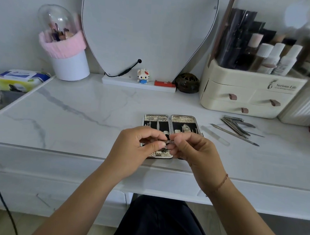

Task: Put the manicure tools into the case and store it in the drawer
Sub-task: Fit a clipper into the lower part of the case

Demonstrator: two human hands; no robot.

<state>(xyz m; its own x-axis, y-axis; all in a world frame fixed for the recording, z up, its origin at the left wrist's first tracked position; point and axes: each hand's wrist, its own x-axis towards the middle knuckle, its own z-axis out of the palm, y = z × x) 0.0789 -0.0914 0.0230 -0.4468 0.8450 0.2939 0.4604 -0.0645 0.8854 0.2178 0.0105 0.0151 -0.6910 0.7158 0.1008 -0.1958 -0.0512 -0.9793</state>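
Item: manicure case (pixel 170 118), lying open flat on the marble-pattern tabletop (pixel 77 112) near its front edge; I noted several tools already seated in both halves. Left hand (pixel 129 152) and right hand (pixel 194 151) met above the case, fingers pinched closed on one small metal tool (pixel 168 141), seemingly a nail clipper. Outstanding: glass nail file (pixel 215 136) and a cluster of loose steel tools (pixel 238 126), lying well right of the case. I judged the task partway; closing and drawer storage remained.
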